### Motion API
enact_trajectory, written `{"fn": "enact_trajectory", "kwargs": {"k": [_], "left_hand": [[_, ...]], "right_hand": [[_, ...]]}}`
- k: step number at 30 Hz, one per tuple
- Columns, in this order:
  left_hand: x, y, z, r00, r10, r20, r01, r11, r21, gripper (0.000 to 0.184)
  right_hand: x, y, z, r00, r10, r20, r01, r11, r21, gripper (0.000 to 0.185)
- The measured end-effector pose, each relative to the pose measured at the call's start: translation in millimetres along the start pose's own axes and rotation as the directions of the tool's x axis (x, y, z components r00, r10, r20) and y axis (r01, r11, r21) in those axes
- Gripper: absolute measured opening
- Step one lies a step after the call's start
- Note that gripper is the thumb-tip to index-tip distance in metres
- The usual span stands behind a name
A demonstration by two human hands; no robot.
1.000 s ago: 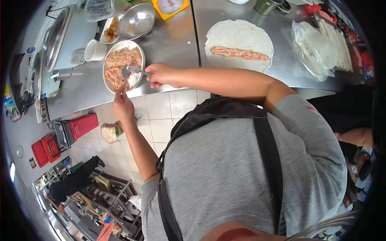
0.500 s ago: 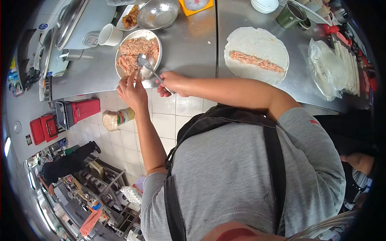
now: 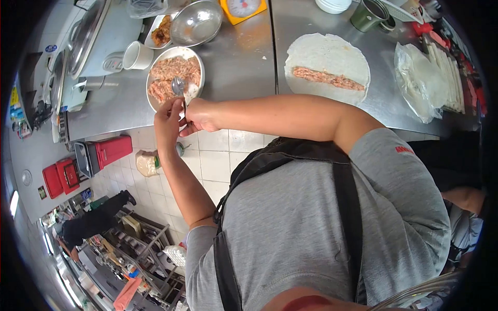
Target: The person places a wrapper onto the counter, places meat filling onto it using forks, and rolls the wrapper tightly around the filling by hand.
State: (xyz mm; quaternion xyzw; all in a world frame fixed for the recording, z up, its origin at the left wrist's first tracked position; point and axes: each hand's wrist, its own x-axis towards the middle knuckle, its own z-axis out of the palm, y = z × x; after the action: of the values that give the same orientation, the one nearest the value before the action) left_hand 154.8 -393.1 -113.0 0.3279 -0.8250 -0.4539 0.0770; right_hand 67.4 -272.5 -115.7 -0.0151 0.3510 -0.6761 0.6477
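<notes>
My right hand (image 3: 201, 115) is closed around the handle of a metal spoon (image 3: 178, 86). The spoon's head rests over pinkish minced filling (image 3: 176, 70) in a white oval dish (image 3: 203, 73). My left hand (image 3: 167, 116) is at the dish's near rim, fingers drawn together beside the spoon handle; whether they pinch the handle, the rim or a bit of filling cannot be made out. Further right, a round pale sheet of dough (image 3: 327, 52) lies flat on the steel table, with a strip of the same filling (image 3: 328, 78) laid across it.
Behind the dish stand a metal bowl (image 3: 197, 25), a small tray of browned food (image 3: 162, 31), a white cup (image 3: 138, 56) and a yellow scale (image 3: 244, 9). To the right are a plastic bag (image 3: 417, 83) and a green metal container (image 3: 368, 15). Another person (image 3: 98, 220) stands at far left.
My right hand has moved left to meet my left hand, and the spoon has swung from slanted to nearly upright in the picture. The view has shifted slightly.
</notes>
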Motion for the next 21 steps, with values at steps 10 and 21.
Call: {"fn": "enact_trajectory", "kwargs": {"k": [10, 21], "left_hand": [[21, -11, 33, 0.978, 0.168, -0.125, -0.138, 0.966, 0.217, 0.027], [72, -11, 10, 0.886, 0.440, -0.144, -0.248, 0.714, 0.655, 0.022]], "right_hand": [[14, 35, -54, 0.992, 0.108, -0.062, -0.107, 0.994, 0.013, 0.042], [-210, -26, -185, 0.398, -0.914, 0.079, 0.381, 0.086, -0.920, 0.029]]}}
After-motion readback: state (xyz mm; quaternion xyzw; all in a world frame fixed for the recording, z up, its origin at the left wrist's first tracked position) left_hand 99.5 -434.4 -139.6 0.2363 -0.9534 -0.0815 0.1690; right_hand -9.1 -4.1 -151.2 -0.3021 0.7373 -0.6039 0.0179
